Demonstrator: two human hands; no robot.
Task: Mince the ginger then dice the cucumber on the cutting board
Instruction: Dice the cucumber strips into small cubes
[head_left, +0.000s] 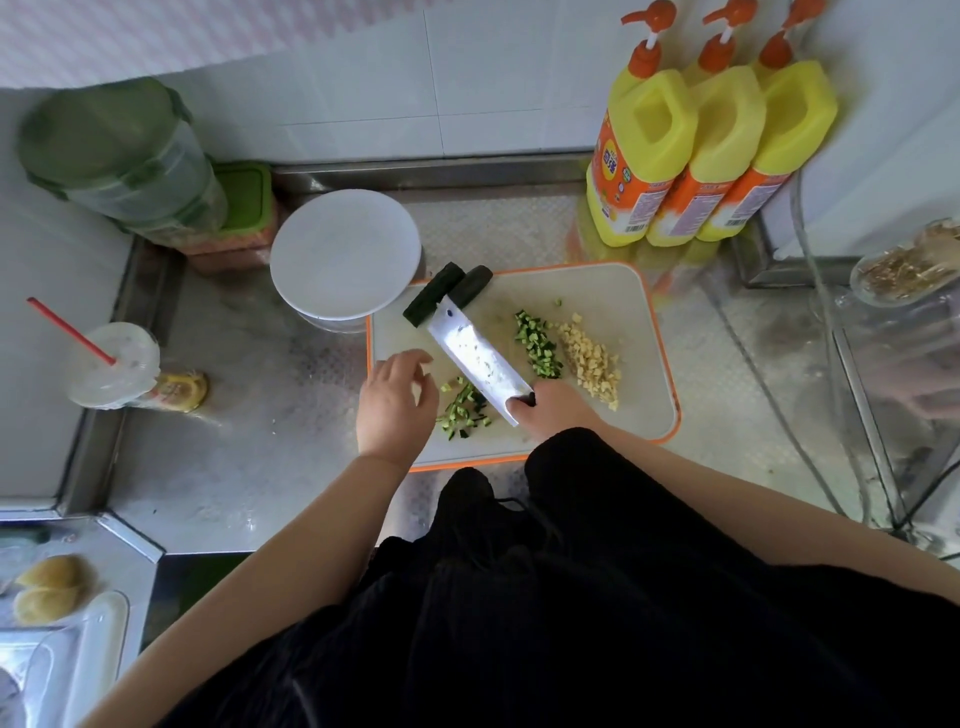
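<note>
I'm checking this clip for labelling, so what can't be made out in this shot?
- Knife handle: head view, covered by the right hand.
- Uncut cucumber pieces: near ends behind the blade.
- Yellow bottles: label print too small; the farthest pump cut by the top edge.
- Right-edge jar: contents blurred.

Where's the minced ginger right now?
The minced ginger lies in a pile on the cutting board's right part, just right of the diced cucumber.
</note>
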